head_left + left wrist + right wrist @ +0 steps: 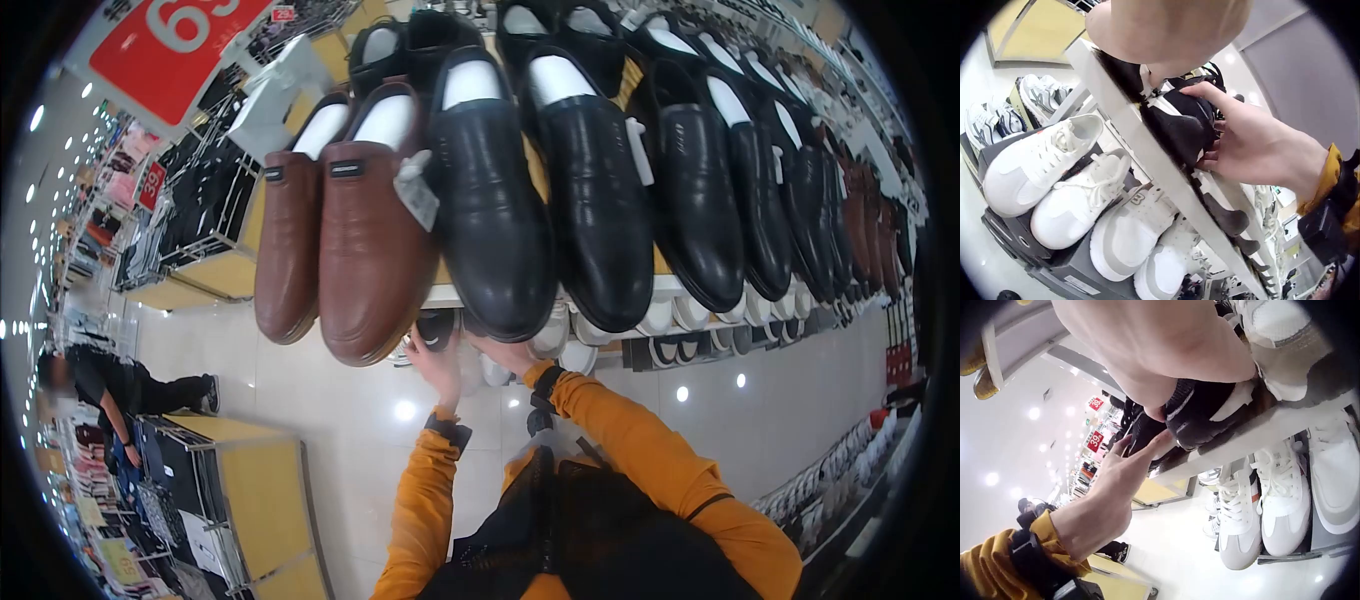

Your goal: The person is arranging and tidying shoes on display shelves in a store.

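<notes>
A pair of black sneakers sits on the white shelf below the dress shoes, and both hands are at it. In the right wrist view, my right hand (pixel 1154 350) grips the nearer black sneaker (pixel 1200 422), which has a white stripe. From the left wrist view, my right hand (pixel 1263 144) lays its thumb side over the shoe and curls its other fingers along it. My left hand (pixel 437 368) holds the neighbouring black sneaker (pixel 1142 434) between thumb and fingers. Part of that shoe is hidden by the hands. The right hand (pixel 505 352) is partly covered by the upper shoes.
Brown loafers (pixel 375 250) and black dress shoes (pixel 495 220) overhang from the upper shelf. White sneakers (pixel 1047 162) on boxes stand lower down. A person (pixel 110 390) is at the left beside a yellow display table (pixel 265 500). A red price sign (pixel 165 60) hangs top left.
</notes>
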`<state>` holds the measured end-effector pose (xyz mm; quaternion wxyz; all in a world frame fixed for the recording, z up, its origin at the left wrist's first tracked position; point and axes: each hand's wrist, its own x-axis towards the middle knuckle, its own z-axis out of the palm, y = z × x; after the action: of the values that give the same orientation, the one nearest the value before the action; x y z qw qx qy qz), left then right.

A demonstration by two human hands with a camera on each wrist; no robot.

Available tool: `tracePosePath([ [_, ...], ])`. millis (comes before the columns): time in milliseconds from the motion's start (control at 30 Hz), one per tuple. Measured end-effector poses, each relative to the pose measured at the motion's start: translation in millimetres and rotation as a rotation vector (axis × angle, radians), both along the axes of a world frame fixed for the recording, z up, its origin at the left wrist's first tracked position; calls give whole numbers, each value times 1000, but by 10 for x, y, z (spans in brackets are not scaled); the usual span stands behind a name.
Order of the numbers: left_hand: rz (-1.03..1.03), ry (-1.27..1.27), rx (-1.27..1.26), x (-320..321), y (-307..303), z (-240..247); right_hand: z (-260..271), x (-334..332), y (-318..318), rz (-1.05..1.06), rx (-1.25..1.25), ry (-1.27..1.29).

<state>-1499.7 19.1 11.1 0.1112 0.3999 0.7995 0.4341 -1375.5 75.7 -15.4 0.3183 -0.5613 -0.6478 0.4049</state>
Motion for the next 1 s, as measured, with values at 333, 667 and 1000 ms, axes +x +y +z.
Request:
tracePosePath([
  [333,-700,150,-31,760,-406,542,374,1300,-1060,-150,-260,401],
  [667,-1037,470,76,1258,-63,163,360,1794,-656,-688,-356,501],
  [1000,-905,306,103,1409,-22,146,313,1926,-581,-492,-396,637],
])
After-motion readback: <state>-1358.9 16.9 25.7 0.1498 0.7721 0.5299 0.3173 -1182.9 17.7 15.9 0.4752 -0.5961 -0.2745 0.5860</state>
